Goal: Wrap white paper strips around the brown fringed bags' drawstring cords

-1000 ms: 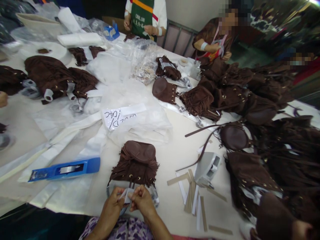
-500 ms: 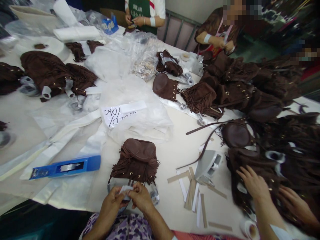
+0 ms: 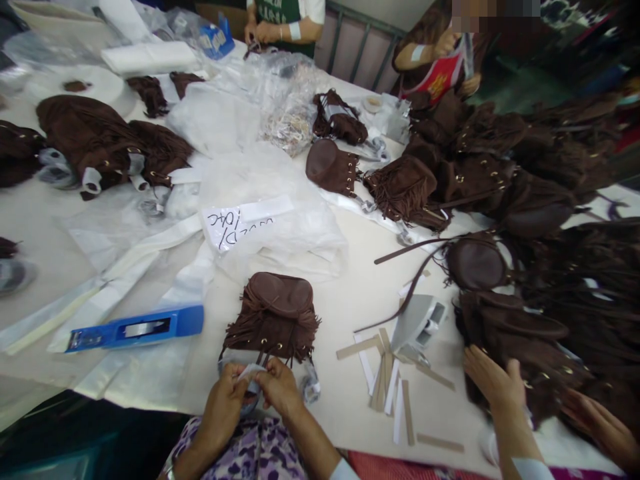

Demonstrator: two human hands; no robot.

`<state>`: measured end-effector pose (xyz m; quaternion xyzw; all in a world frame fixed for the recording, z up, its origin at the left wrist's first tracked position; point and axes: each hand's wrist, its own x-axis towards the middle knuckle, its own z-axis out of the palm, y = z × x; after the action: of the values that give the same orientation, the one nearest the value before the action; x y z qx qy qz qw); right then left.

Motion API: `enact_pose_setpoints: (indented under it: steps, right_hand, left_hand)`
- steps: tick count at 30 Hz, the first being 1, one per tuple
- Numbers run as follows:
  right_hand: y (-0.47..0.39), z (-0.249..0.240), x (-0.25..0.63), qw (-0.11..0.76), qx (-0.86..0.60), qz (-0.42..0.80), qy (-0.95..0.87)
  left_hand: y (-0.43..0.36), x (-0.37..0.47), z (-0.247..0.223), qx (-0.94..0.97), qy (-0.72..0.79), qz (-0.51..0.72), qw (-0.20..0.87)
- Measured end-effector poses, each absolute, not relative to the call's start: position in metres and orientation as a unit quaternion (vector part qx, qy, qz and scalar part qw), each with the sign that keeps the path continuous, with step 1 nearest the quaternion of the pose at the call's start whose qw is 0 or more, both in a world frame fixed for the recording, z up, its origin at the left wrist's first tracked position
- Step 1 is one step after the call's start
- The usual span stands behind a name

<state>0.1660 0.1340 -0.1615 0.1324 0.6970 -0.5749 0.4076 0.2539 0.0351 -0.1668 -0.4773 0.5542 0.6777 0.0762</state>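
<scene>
Fingers of left hand (image 3: 223, 399) and right hand (image 3: 280, 387) pinched together on a small white paper strip (image 3: 249, 373) at the table's near edge, just below the brown fringed suede pouch (image 3: 274, 319). Risk: thin strip tears or slips if the pinch pulls unevenly.

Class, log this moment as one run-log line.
left hand + right hand: pinching small white paper strip | brown fringed suede bag: just beyond, on table
</scene>
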Motion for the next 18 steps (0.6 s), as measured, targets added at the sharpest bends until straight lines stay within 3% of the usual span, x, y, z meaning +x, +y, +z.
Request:
enact_pose_setpoints:
  steps: [3,8,18]
  right_hand:
    - [0.138,-0.164,0.169,0.484,0.128,-0.545,0.673]
    - [0.153,-0.168,0.172,0.541,0.119,-0.543,0.631]
    - [0.161,-0.167,0.173,0.566,0.104,-0.545,0.61]
  left_hand:
    - [0.034,0.252,-0.16,-0.47,0.559,0.678,0.084]
    - [0.034,0.252,-0.148,-0.482,0.5,0.71,0.12]
    - [0.036,0.251,-0.135,-0.502,0.467,0.716,0.129]
